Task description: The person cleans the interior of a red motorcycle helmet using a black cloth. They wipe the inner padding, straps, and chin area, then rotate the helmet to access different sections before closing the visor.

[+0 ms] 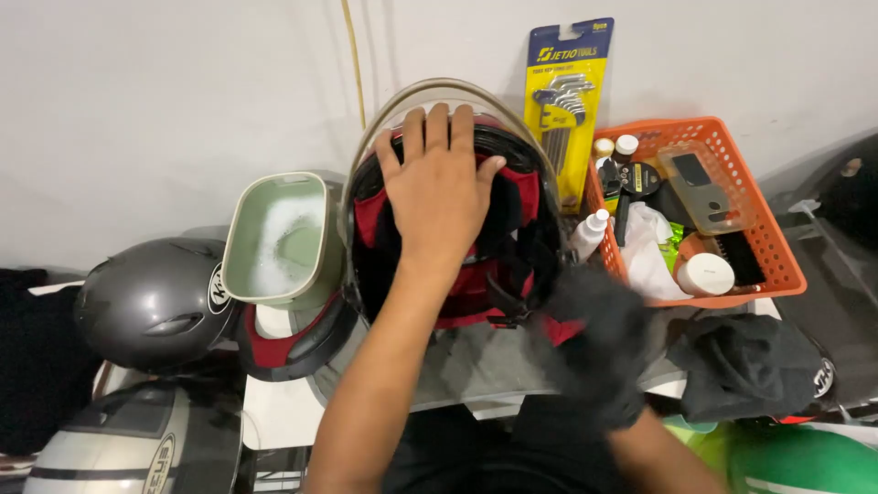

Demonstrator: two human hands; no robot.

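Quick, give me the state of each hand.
Left hand: open, fingers spread, palm flat on the helmet's red-and-black inner padding.
Right hand: motion-blurred, apparently in a black glove; grip cannot be told.

The left hand is bare, with no sleeve seen along the forearm. The right hand is blurred and appears covered in something black, perhaps a glove or cloth; the forearm below is bare.

Around the upturned helmet: four helmets showing in all — that one, a grey one lying to its left, a silver one below-left, a green one below-right. One green tub sitting just left. One hex key pack and one orange basket sitting right. Two hands working, left hand and right hand.
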